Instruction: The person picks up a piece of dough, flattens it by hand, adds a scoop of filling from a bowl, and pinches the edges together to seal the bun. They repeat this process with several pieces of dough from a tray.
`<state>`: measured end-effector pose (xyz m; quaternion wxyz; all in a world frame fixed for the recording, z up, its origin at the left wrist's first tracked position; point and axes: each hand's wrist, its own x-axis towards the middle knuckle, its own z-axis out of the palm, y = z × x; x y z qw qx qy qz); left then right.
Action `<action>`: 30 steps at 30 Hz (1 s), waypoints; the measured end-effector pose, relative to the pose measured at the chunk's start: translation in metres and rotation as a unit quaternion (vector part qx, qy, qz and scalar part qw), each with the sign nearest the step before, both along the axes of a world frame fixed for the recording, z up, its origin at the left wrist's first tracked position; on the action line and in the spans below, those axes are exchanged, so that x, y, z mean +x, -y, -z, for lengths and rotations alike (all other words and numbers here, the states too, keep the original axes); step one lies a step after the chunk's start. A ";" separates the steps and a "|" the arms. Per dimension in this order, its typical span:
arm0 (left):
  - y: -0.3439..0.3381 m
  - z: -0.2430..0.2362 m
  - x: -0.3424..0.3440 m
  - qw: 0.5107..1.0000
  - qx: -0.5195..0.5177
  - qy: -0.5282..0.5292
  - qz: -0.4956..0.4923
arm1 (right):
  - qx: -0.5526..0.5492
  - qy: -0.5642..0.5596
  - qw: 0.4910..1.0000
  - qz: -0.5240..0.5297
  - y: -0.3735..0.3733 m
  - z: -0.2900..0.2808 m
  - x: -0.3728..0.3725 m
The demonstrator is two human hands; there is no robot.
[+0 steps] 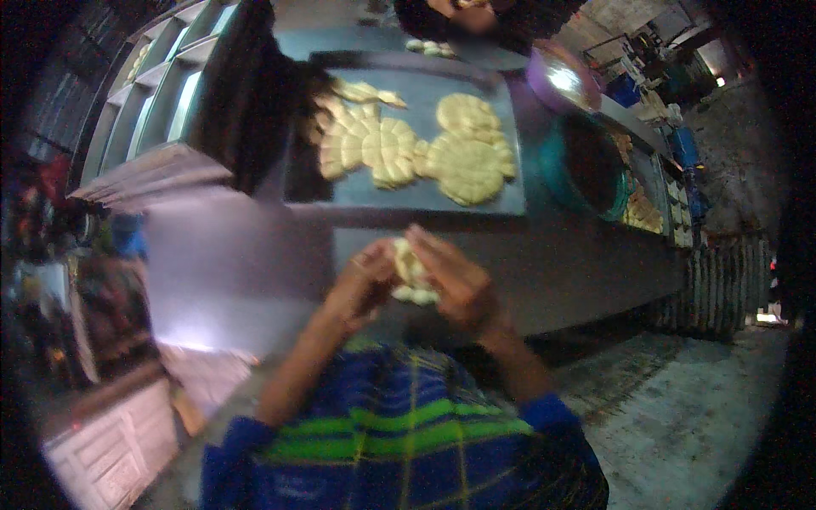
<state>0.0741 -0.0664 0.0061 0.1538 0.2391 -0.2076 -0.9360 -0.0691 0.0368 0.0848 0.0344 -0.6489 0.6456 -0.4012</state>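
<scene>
My left hand (pixel 364 279) and my right hand (pixel 457 282) come together at the near edge of the table, fingers closed round a small piece of pale yellow dough (pixel 410 262). More dough (pixel 415 295) shows just below, between the hands; whether it is one piece with the held dough I cannot tell. Beyond them, a dark flat tray (pixel 399 201) bears large shaped dough figures. The left dough figure (pixel 374 146) has scored segments and touches the right dough figure (pixel 469 161), which has a round body and a smaller round top.
Several small dough pieces (pixel 431 48) lie at the far edge, near another person (pixel 466 15). A purple basin (pixel 539 81) and a teal basin (pixel 557 161) stand to the right. Past them is another tray of dough (pixel 643 206). A compartmented rack (pixel 151 76) stands at the left.
</scene>
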 end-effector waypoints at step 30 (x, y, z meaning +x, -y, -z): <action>0.002 -0.024 0.004 0.981 -0.152 0.119 -0.020 | -0.004 -0.119 0.991 -0.060 -0.011 0.020 -0.003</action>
